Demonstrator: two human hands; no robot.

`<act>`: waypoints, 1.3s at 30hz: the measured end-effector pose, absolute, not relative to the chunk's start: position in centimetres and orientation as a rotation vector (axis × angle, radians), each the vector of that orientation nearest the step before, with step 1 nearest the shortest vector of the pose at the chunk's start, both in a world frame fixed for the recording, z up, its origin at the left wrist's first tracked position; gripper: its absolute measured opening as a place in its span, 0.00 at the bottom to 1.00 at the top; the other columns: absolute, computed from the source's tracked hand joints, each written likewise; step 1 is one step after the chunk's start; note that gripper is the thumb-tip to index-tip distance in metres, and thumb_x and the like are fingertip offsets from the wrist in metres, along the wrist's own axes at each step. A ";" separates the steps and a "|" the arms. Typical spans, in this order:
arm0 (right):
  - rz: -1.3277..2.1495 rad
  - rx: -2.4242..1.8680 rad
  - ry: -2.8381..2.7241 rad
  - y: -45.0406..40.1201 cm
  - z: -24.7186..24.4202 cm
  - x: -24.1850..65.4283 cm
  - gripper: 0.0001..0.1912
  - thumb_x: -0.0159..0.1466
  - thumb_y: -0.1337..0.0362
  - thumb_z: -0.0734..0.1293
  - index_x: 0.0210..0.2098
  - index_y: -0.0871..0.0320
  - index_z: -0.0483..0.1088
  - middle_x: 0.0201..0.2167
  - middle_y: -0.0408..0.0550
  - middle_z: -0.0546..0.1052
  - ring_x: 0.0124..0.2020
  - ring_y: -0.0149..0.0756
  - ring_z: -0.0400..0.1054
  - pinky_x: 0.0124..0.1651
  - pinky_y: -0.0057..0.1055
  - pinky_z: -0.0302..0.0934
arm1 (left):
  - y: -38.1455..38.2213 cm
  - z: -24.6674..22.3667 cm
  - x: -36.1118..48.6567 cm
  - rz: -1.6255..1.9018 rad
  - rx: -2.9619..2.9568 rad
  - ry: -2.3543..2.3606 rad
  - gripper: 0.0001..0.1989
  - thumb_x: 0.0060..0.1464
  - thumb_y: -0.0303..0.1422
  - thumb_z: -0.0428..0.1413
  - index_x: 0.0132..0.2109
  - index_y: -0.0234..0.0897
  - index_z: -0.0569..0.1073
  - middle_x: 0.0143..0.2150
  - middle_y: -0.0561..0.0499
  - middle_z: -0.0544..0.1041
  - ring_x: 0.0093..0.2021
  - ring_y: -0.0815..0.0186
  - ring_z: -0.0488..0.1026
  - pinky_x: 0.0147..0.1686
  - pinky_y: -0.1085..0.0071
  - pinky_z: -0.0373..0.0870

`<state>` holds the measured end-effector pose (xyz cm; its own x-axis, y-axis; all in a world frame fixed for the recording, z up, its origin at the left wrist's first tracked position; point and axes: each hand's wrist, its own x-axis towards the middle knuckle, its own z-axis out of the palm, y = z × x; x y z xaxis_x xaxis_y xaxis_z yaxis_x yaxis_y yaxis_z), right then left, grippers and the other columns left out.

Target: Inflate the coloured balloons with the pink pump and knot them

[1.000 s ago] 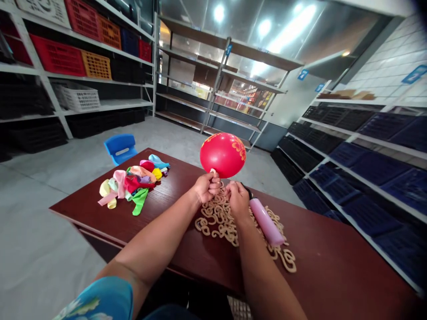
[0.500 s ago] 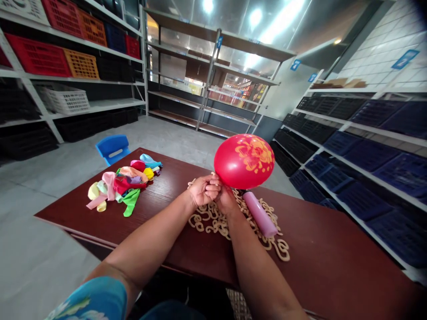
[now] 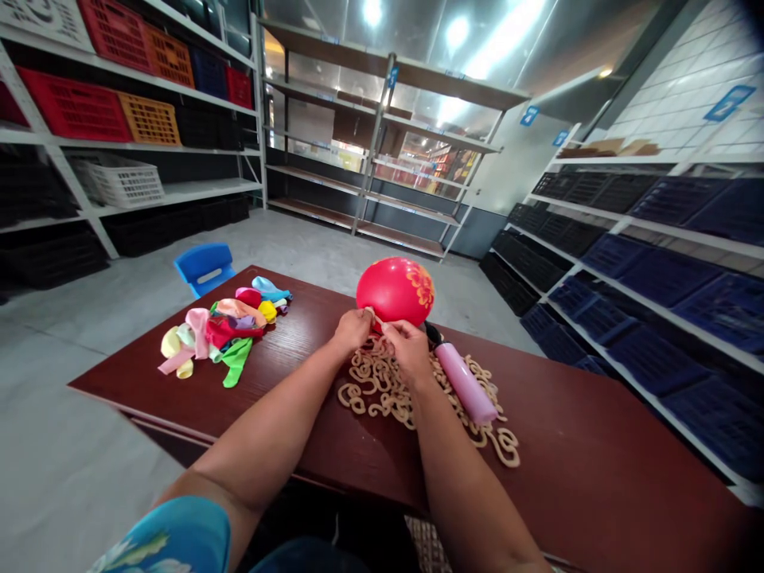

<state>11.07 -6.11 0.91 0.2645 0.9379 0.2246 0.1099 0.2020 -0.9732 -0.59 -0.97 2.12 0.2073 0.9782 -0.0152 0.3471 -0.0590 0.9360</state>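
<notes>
An inflated red balloon [image 3: 387,290] with a yellow flower print is held above the far side of the table. My left hand [image 3: 356,328] is closed at the balloon's neck, on its near left side. Close beside it, my right hand [image 3: 409,344] pinches at the same neck with thumb and fingertips. The fingers partly hide the neck itself. Under and around my right hand lies a tan openwork mat of curled shapes [image 3: 382,390]. On that mat rests a pink cylindrical balloon pump [image 3: 469,384] with a black end.
A pile of limp coloured balloons [image 3: 208,330] lies at the left of the dark brown table [image 3: 573,469]. Behind the table's left corner stands a blue chair [image 3: 206,267]. Shelves with crates [image 3: 75,103] line both sides, and a metal rack [image 3: 376,143] stands at the back.
The balloon has moved left and lower and has turned, so its print faces right. My hands have shifted from overlapping to side by side at its neck.
</notes>
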 end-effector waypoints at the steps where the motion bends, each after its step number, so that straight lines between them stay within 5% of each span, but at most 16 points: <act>1: 0.790 -1.216 -1.222 -6.3 1.1 11.0 0.13 0.53 0.54 0.65 0.27 0.59 0.70 0.14 0.37 0.64 0.16 0.24 0.55 0.19 0.24 0.50 | -0.9 1.9 -0.5 0.894 1.649 1.329 0.19 0.56 0.38 0.41 0.22 0.35 0.64 0.20 0.51 0.65 0.22 0.71 0.62 0.23 0.74 0.54; 7: 0.318 -1.272 -1.618 -7.1 2.2 11.1 0.10 0.57 0.59 0.61 0.34 0.54 0.73 0.29 0.45 0.71 0.29 0.32 0.65 0.35 0.31 0.61 | -0.8 0.9 0.0 1.082 1.677 1.242 0.21 0.56 0.42 0.40 0.24 0.34 0.66 0.21 0.52 0.66 0.24 0.70 0.62 0.25 0.74 0.55; 11: 0.079 -1.246 -1.687 -7.2 2.7 11.5 0.10 0.59 0.63 0.60 0.35 0.53 0.73 0.34 0.48 0.70 0.38 0.35 0.64 0.45 0.34 0.59 | -1.2 0.9 0.5 1.103 1.732 1.198 0.20 0.57 0.41 0.41 0.26 0.34 0.67 0.22 0.52 0.67 0.24 0.70 0.62 0.26 0.75 0.56; 18: 0.319 -1.330 -1.444 -7.0 2.5 11.9 0.12 0.56 0.56 0.64 0.36 0.54 0.72 0.32 0.45 0.74 0.31 0.33 0.66 0.37 0.31 0.61 | -2.2 1.1 1.0 1.083 1.926 1.212 0.17 0.58 0.36 0.41 0.27 0.35 0.68 0.24 0.50 0.69 0.26 0.68 0.64 0.29 0.73 0.57; 24: 0.498 -1.353 -1.374 -6.6 1.8 12.3 0.12 0.54 0.54 0.65 0.28 0.56 0.71 0.21 0.41 0.72 0.21 0.29 0.61 0.26 0.28 0.55 | -2.6 1.4 0.6 1.026 2.041 1.233 0.15 0.58 0.35 0.42 0.28 0.36 0.67 0.23 0.50 0.66 0.25 0.68 0.63 0.29 0.73 0.56; 39: -0.046 -1.526 -1.355 -6.6 1.8 11.7 0.07 0.57 0.59 0.61 0.27 0.56 0.62 0.27 0.45 0.69 0.30 0.34 0.61 0.35 0.31 0.56 | -2.8 1.4 1.0 1.039 1.757 0.799 0.18 0.56 0.41 0.44 0.30 0.32 0.69 0.24 0.53 0.67 0.25 0.71 0.62 0.26 0.75 0.58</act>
